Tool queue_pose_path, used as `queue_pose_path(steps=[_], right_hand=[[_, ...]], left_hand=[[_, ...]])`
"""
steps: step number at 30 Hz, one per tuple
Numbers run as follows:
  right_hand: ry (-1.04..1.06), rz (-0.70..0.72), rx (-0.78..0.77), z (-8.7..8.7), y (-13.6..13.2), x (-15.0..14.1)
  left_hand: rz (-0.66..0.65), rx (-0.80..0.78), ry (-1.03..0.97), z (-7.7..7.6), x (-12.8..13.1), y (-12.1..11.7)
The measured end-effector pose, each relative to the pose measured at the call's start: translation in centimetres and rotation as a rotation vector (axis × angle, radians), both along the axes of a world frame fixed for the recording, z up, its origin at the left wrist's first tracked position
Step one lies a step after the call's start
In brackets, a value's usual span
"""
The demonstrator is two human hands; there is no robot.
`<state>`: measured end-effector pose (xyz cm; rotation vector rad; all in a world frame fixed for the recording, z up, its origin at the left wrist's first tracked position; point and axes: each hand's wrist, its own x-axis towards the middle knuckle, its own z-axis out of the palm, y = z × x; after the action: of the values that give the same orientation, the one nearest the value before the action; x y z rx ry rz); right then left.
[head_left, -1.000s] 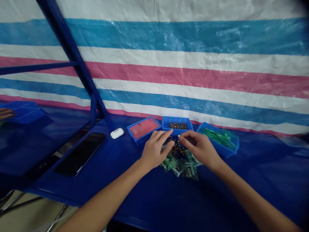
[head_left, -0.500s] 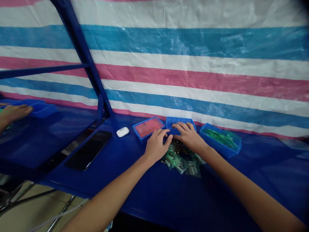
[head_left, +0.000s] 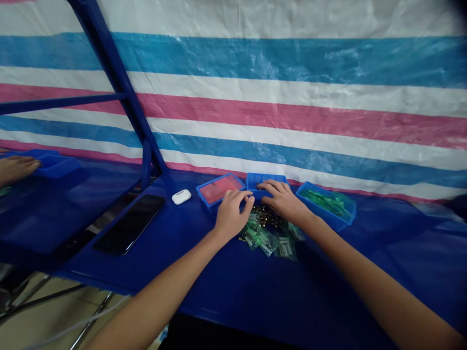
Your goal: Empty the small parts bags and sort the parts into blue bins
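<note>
The bin (head_left: 267, 178) is set lengthwise along the tabletop's (head_left: 219, 296) far edge, beneath the right hand's (head_left: 286, 201) parted fingers; whether anything is pinched by the left hand (head_left: 232, 214) cannot be told.

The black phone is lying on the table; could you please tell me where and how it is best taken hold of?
I'd grip the black phone across its two long edges, near the middle, coming from above with the left hand. It lies flat and is much longer than wide, so its width looks the easier span.
</note>
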<state>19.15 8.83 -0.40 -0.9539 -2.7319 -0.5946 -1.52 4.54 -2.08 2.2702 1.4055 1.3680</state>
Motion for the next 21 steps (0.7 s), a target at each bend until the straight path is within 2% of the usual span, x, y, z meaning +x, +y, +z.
queue_pose_path(steps=[4, 10, 13, 15, 18, 21], right_hand=[[-0.013, 0.005, 0.01, 0.2, 0.0, 0.2], [-0.123, 0.091, 0.04, 0.4, 1.5, -0.8], [-0.063, 0.114, -0.003, 1.0, 1.3, -0.9], [0.066, 0.116, -0.077, 1.6, 0.2, -0.8], [0.431, 0.101, -0.27, 2.4, -2.9, -0.4], [0.905, 0.046, -0.594, 2.0, -6.0, -0.3]], left_hand=[[0.01, 0.005, 0.017, 0.0, 0.1, 0.0], [0.035, 0.007, 0.055, -0.2, -0.1, 0.2], [0.052, 0.0, 0.066, -0.3, -0.1, 0.3], [0.046, -0.002, 0.059, -0.2, 0.0, 0.3], [-0.024, -0.026, 0.024, 0.2, 0.1, -0.1], [-0.249, -0.238, -0.079, 1.0, 0.3, -0.6]])
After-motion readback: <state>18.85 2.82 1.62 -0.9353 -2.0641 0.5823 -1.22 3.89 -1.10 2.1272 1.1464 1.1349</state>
